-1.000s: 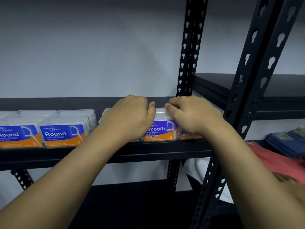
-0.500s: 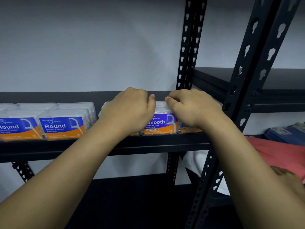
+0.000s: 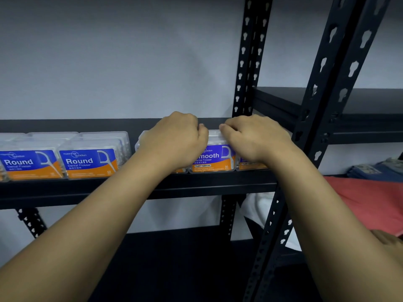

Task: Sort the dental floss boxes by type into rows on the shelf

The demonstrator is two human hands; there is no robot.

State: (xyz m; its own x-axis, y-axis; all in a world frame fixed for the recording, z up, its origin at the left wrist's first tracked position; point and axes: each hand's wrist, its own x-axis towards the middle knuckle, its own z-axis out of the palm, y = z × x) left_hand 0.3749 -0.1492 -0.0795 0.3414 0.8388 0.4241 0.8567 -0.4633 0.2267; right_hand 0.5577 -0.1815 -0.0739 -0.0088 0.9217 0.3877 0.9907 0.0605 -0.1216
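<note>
Clear floss boxes with blue-and-orange labels stand along the front of a black shelf (image 3: 87, 189). At the left are "Round" boxes (image 3: 88, 162), with more rows behind them. After a gap comes a row of purple-labelled "Smooth" boxes; the middle one (image 3: 214, 158) shows between my hands. My left hand (image 3: 174, 141) lies curled over the top of the left Smooth box (image 3: 140, 141) and hides most of it. My right hand (image 3: 255, 138) is curled over the right Smooth box (image 3: 250, 165), whose orange bottom edge peeks out.
Black perforated uprights (image 3: 327, 105) stand just right of my right arm. Beyond them is a second shelf unit (image 3: 359, 101), with red cloth (image 3: 366, 203), folded blue fabric (image 3: 379, 171) and white cloth (image 3: 257, 205) lower down. A grey wall is behind.
The whole scene has slid slightly upward in view. Both hands stay curled over the Smooth boxes in the same places.
</note>
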